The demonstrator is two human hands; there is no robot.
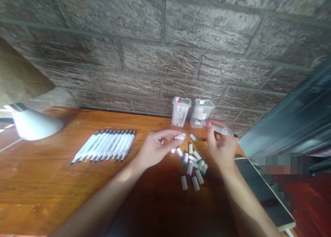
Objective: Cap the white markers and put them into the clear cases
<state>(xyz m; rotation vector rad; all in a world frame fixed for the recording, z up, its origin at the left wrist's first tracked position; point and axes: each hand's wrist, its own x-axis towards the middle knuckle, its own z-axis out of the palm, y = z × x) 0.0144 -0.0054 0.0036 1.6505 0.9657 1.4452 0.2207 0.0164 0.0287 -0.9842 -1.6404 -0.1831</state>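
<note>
One view from a camera worn on the head, facing forward and downward over the wooden surface (51, 181), quite near to both hands (151, 147), wide in angle, the forearms (111, 197) cut by the lower edge, brick wall (144, 75) filling the upper half.

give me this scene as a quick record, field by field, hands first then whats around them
left hand: holds a white cap between thumb and fingers
right hand: holds a marker, tilted
row of markers: side by side, left of the hands
loose caps: scattered between the forearms
clear containers: two, upright near the wall; the left one has colourful-topped items inside
lamp: far left
surface: wooden table
</note>
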